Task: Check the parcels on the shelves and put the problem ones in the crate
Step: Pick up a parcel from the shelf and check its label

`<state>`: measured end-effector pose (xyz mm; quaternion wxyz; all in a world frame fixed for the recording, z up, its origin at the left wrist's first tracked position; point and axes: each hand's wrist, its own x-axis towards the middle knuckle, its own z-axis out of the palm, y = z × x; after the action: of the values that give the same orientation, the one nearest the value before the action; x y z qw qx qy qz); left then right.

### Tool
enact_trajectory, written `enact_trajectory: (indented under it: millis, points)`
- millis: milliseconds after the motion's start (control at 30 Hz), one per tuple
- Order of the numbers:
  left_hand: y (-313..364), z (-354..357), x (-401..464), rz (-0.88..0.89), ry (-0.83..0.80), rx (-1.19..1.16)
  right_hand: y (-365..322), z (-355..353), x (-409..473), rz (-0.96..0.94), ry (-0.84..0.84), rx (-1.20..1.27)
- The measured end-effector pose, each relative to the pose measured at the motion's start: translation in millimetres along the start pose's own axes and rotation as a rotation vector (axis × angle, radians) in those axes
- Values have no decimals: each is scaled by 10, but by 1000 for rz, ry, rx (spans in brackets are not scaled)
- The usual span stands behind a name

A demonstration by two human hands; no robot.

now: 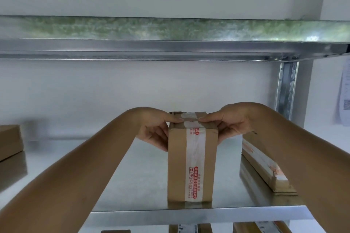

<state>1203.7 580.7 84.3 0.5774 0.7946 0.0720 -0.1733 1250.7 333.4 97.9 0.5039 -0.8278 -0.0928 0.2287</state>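
At centre, the upright parcel (191, 162) is matt brown cardboard, banded by glossy white plastic tape (195, 159) printed in red. The shelf (144, 176) beneath is smooth, dully reflective galvanised metal, as are the beam (151, 49) at 12 o'clock and post (286, 91) at 2. At 4 o'clock, a flat cardboard parcel (265, 168) carries similar shiny tape.
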Motion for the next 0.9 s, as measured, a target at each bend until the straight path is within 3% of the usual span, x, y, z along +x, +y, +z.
enact_trajectory:
  millis: [200, 433, 900]
  points:
    - [-30, 11, -54, 12, 28, -8, 41, 67, -94, -7, 56, -5]
    - [-218, 114, -88, 103, 183, 40, 283, 239, -162, -100, 243, -28]
    - [-1341, 324, 269, 223, 334, -300, 1352, 743, -105, -154, 226, 411]
